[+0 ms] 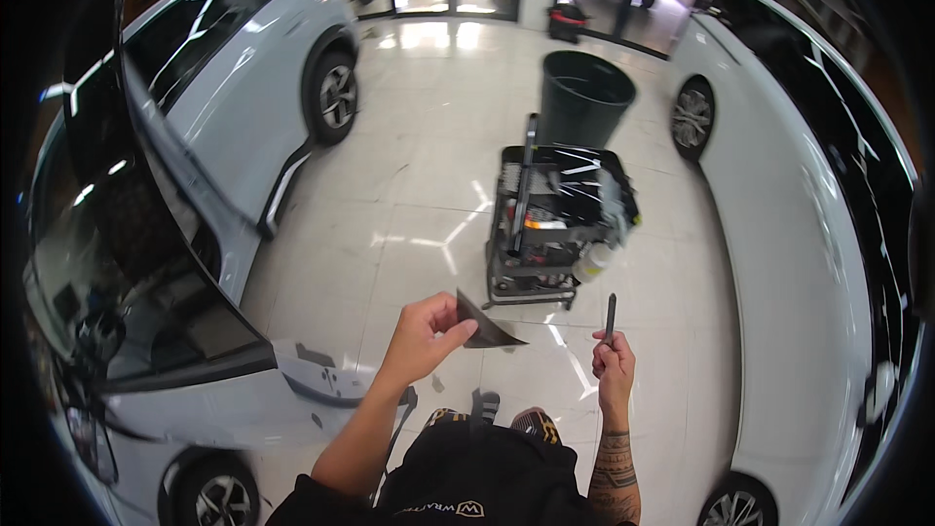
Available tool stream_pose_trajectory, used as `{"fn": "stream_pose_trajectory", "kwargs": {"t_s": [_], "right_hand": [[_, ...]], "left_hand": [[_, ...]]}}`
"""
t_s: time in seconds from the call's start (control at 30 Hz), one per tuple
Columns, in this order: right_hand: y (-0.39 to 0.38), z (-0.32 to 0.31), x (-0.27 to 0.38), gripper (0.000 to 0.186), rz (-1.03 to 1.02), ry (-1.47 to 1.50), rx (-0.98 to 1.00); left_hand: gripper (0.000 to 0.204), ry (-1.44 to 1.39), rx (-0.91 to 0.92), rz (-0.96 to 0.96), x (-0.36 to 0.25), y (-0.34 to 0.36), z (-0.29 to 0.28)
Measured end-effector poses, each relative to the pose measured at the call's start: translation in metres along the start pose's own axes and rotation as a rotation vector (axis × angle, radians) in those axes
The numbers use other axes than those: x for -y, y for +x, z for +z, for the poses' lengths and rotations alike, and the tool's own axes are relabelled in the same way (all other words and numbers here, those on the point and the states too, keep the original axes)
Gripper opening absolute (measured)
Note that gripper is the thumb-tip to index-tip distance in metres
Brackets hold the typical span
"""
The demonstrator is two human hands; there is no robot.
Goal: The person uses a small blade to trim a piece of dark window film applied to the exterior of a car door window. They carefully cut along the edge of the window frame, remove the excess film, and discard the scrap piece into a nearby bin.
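Note:
My left hand (421, 339) pinches a dark, glossy triangular scrap of film (479, 325) between thumb and fingers, its pointed tip hanging out to the right. To the right, my right hand (613, 364) is closed around a slim dark knife-like tool (611, 314), which points up and away from me. Its exact kind is too small to make out. Both hands are in the air in front of my body, apart from each other and short of the cart.
A black tool cart (543, 284) loaded with bottles and supplies stands ahead. Behind it is a dark green bin (575, 112). A pale car (234, 78) with an open door (195, 185) flanks me on the left, a white car (779, 224) on the right. Glossy tiles (390, 185) cover the floor.

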State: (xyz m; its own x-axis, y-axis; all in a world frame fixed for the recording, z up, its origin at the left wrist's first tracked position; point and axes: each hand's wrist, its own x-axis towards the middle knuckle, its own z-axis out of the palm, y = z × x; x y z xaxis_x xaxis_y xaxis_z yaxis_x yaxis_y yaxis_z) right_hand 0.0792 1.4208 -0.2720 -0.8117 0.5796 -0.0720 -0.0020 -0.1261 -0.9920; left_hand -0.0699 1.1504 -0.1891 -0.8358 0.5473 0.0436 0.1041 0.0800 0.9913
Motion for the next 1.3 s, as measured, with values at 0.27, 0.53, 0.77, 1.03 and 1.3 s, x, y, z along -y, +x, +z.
{"fn": "stream_pose_trajectory", "kwargs": {"t_s": [0.27,0.53,0.77,1.03,1.3], "right_hand": [[0.18,0.043,-0.036,0.012,-0.109,-0.124,0.431],[0.318,0.046,-0.007,0.015,-0.144,-0.27,0.515],[0.39,0.09,-0.003,0.023,-0.226,-0.353,0.545],[0.406,0.3,0.007,0.02,0.051,-0.172,0.538],[0.452,0.583,-0.02,0.019,0.036,-0.233,0.838]], "left_hand": [[0.01,0.115,-0.473,-0.067,0.023,0.095,-0.045],[0.017,0.636,-0.8,-0.192,0.015,0.151,-0.121],[0.017,0.391,-1.047,-0.236,0.086,0.178,-0.267],[0.017,0.273,-1.15,-0.568,0.205,0.17,-0.47],[0.018,0.237,-1.273,-0.548,0.233,0.131,-0.639]]}}
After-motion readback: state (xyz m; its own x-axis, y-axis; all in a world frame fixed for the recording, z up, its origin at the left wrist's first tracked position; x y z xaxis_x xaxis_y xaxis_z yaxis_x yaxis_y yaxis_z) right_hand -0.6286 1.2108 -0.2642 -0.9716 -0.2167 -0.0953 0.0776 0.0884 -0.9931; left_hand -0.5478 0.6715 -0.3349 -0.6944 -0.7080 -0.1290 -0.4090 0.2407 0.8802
